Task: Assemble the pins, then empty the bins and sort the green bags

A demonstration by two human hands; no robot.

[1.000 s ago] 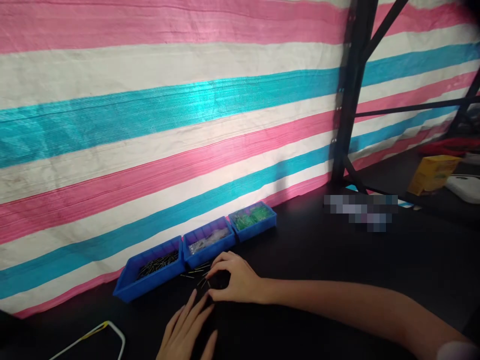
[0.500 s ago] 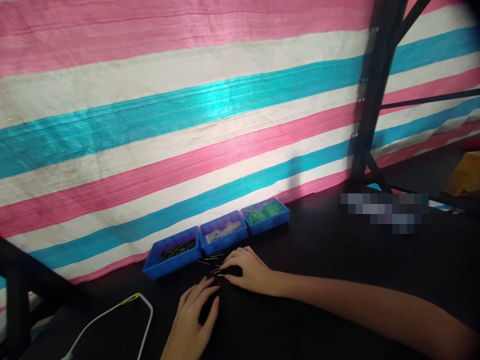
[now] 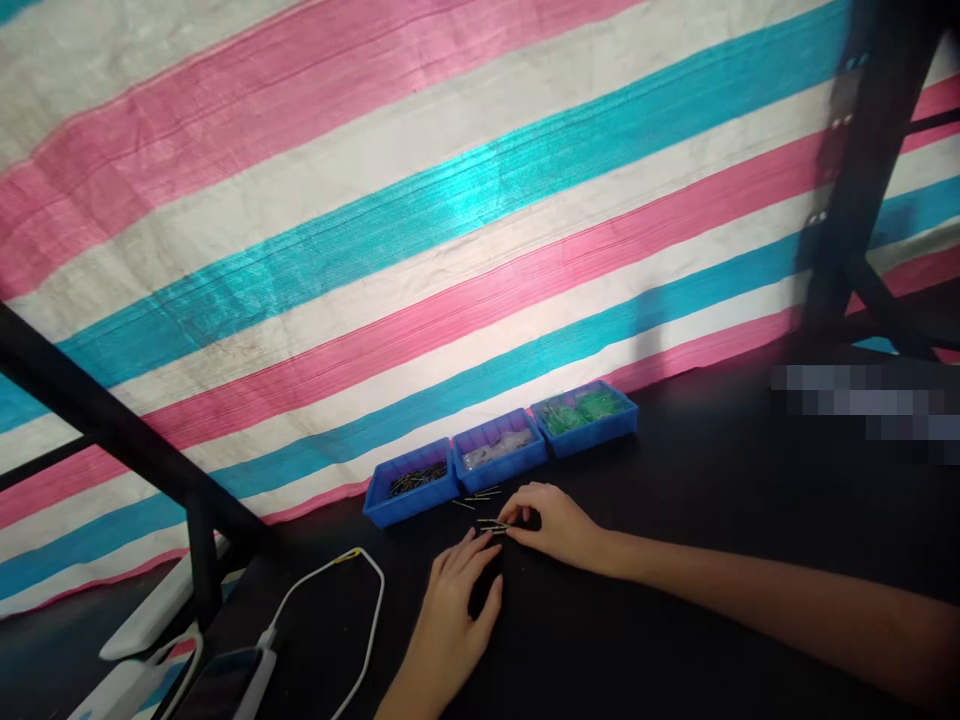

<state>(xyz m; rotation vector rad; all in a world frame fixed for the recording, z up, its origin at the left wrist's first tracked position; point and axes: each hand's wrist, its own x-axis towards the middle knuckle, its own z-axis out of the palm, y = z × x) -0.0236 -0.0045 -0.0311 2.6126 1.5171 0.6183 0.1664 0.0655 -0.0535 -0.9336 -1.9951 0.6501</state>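
Note:
My right hand (image 3: 556, 522) is closed in a pinch on thin metal pins (image 3: 491, 522) with a brassy shine, low over the black table. Their exact kind is too small to make out. My left hand (image 3: 456, 608) lies on the table just nearer to me, fingers stretched and apart, fingertips close to the same pins. A few loose pins (image 3: 480, 497) rest behind them. Farther back, a blue tray (image 3: 412, 507) contains many dark thin pins. Beside it, the middle blue tray (image 3: 504, 470) has clear plastic pieces or bags, and the right blue tray (image 3: 592, 436) has green ones.
A white cable (image 3: 381, 610) curves across the black table (image 3: 675, 640) at the left. It runs to a phone-like device (image 3: 221, 685) at the lower left. Dark metal frame posts (image 3: 855, 200) stand on both sides. A striped sheet (image 3: 420, 290) hangs behind.
The camera has turned left, so everything appears farther right and the device at lower left has come into view. Both hands keep nearly the same pose beside the pins.

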